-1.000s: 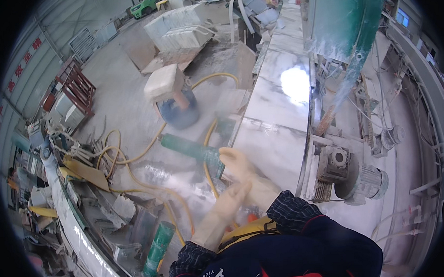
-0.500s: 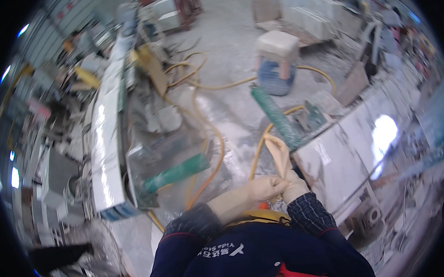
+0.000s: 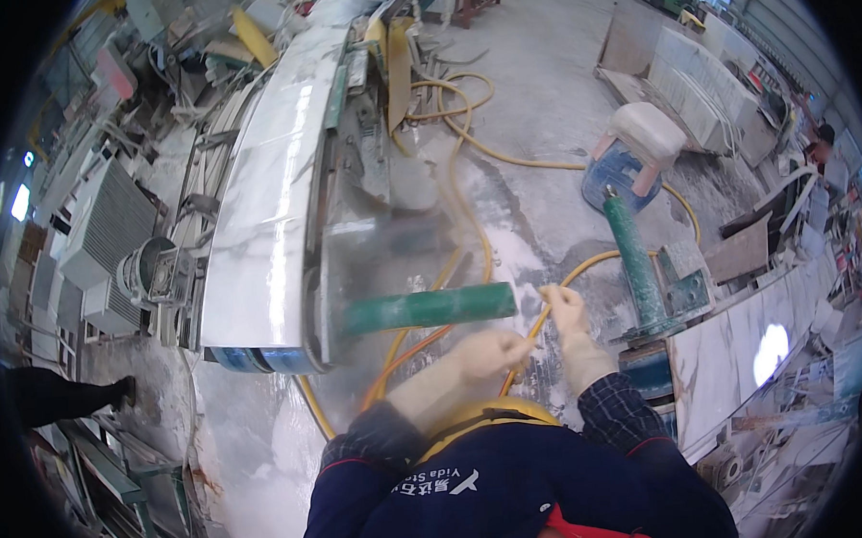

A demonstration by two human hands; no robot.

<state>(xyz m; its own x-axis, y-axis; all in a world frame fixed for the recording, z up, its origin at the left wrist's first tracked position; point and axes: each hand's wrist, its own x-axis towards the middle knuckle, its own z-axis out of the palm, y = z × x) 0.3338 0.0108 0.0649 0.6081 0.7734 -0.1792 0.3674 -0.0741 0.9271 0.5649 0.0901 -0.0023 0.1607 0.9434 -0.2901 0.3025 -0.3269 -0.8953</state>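
Both my hands wear cream gloves and are held in front of my waist, a little apart. My left hand [image 3: 490, 353] is curled closed, its fingertips pinched toward the right hand; whatever may be in the pinch is too small to make out. Higher and to the right, my right hand [image 3: 566, 308] is raised with its fingers bent and pressed together; their contents cannot be told. Just beyond the left hand, a green cylinder [image 3: 433, 308] juts out from the end of a conveyor [image 3: 260, 219] carrying glossy white veined slabs.
On the right, a second green cylinder [image 3: 632, 255] stands by another slab-topped conveyor [image 3: 742, 342]. Yellow hoses [image 3: 527, 161] loop over the wet, dusty floor. A blue container with a pale block on top [image 3: 648, 136] stands farther off. Stacked grey panels [image 3: 112, 225] lie at left.
My hands have drawn apart; the left no longer grips at the right wrist, and the long loose glove end no longer shows. The view has swung, so surroundings sit farther right.
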